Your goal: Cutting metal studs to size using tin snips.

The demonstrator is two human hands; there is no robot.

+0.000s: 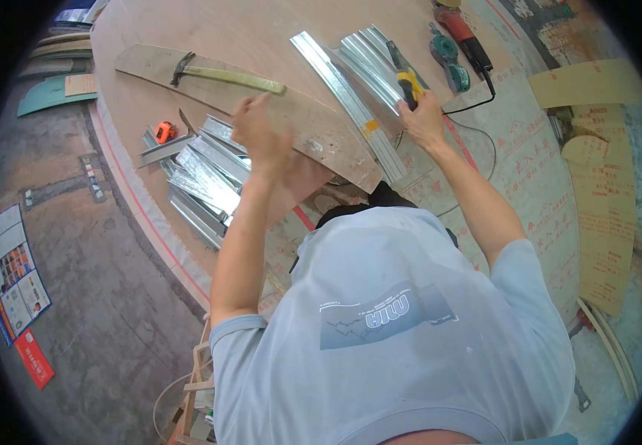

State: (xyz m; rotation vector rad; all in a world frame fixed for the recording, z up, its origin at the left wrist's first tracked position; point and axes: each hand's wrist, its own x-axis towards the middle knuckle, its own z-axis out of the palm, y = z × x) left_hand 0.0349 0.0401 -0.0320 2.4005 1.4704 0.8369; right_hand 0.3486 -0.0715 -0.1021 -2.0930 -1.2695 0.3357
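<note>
My right hand (422,119) is closed around a hand tool (408,81) with a yellow-and-black handle and a long dark end pointing away from me. The tool is held over several shiny metal channels (369,63), whose near ends lie beside it. My left hand (261,141) is raised above a long tapered board (321,126), smeared by motion, so its fingers do not show clearly. Just beyond it, a hammer (232,76) with a yellow-green handle rests on the board. Next to my left wrist lies a pile of cut metal channels (206,174).
An orange tape measure (165,132) sits left of the cut channels. Long metal strips (350,111) lie right of the board. At the far right are a red-and-black angle grinder (465,37) with a cord and a green tool (447,59). Yellowish sheets (603,208) cover floor on the right.
</note>
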